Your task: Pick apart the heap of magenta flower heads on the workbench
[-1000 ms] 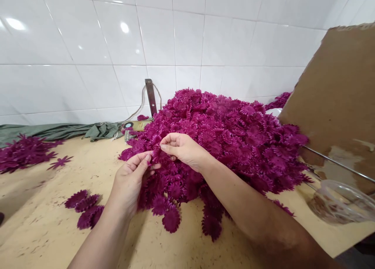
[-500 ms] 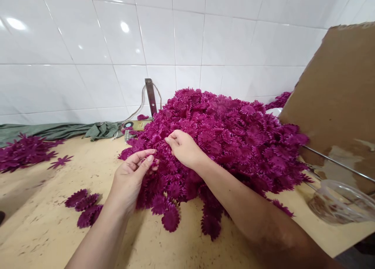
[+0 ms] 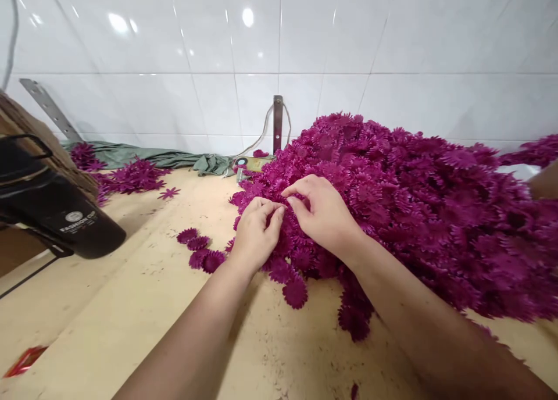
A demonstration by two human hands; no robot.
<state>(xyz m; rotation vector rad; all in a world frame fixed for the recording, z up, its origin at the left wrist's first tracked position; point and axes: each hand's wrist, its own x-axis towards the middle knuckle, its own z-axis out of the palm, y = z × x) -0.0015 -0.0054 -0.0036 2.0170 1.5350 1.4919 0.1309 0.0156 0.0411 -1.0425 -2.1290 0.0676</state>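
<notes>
A large heap of purple artificial flower pieces (image 3: 392,202) with fringed edges spreads over the middle and right of the table. In front of its left side, my left hand (image 3: 255,231) has thumb and forefinger pinched together; whatever is between them is too small or hidden to name. My right hand (image 3: 325,214) reaches across the heap, its curled thumb and forefinger meeting close to the left fingertips. What it grips, if anything, does not show. Left of my left hand, several loose flower pieces (image 3: 200,252) lie on the tabletop (image 3: 152,307).
A black cup (image 3: 65,220) stands tilted in view at the left, beside brown cardboard (image 3: 47,132). Star-shaped purple pieces (image 3: 137,176) lie behind it, near a green cloth (image 3: 165,157). A metal bracket (image 3: 278,124) stands against the tiled wall (image 3: 322,39). A red wrapper (image 3: 25,360) lies front left.
The view has swung left, bringing the cup in and taking the clear plastic tub out. My right hand has come from the heap to my left fingertips.
</notes>
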